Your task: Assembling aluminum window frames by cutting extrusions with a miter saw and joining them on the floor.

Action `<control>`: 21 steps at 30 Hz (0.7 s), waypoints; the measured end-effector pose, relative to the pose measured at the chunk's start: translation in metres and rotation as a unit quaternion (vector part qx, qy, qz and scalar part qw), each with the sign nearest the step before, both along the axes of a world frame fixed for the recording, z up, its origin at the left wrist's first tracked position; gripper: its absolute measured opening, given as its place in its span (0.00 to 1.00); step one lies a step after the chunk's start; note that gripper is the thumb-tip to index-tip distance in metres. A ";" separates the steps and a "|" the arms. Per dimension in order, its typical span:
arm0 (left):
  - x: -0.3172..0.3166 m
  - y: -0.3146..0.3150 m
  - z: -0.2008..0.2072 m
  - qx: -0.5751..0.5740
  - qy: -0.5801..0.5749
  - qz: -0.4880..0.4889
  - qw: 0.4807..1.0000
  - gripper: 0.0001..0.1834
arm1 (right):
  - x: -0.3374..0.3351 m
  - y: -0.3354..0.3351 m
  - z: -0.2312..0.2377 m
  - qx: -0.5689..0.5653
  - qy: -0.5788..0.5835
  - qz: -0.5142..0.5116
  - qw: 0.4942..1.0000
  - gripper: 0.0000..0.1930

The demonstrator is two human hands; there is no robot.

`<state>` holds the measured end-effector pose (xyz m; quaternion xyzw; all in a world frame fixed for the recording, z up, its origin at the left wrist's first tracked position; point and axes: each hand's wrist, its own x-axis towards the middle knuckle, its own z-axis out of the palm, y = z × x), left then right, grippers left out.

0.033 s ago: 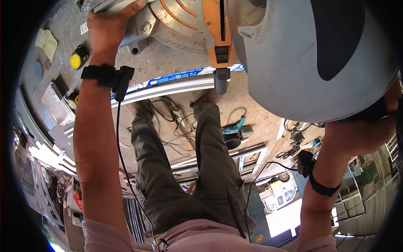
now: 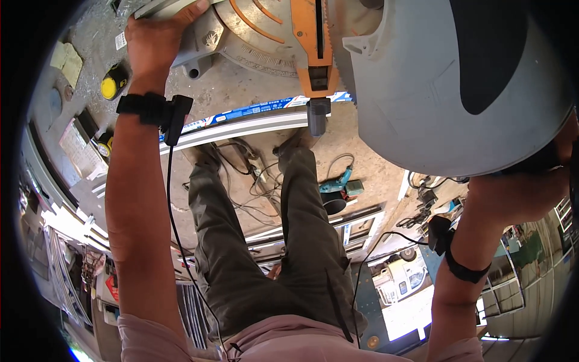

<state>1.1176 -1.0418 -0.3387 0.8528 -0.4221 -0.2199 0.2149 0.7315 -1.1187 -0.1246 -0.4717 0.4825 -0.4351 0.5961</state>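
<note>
A miter saw stands at the top, with a silver scaled turntable [image 2: 253, 51], an orange slotted arm [image 2: 313, 45] and a large grey blade guard [image 2: 410, 102]. My left hand [image 2: 158, 39] is closed on a pale metal profile [image 2: 166, 8] by the saw's left side, thumb laid along it. On the right, my right hand [image 2: 512, 196] bends around the dark saw handle [image 2: 540, 161] behind the guard; most of its fingers are hidden. Black straps with small boxes sit on both my forearms.
A yellow-black tape measure [image 2: 113, 82] lies left of the saw. Long white profiles with blue film [image 2: 241, 113] cross in front of my feet. On the floor are cables [image 2: 241, 181] and a teal power drill [image 2: 338, 181]. A white toy-like vehicle [image 2: 401, 277] shows lower right.
The grey guard and my right wrist have shifted very slightly to the right. My left hand and the profile look unmoved.
</note>
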 end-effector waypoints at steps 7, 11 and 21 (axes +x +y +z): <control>-0.005 0.002 0.000 -0.008 -0.027 0.024 0.999 0.52 | 0.006 0.000 -0.006 -0.017 0.006 -0.016 1.000 0.47; -0.003 0.002 0.001 -0.005 -0.011 0.028 1.000 0.52 | 0.015 0.000 -0.006 -0.024 0.006 -0.027 0.999 0.46; -0.005 0.001 0.005 -0.015 0.000 0.009 1.000 0.47 | 0.031 0.005 -0.007 -0.036 0.013 -0.052 0.998 0.44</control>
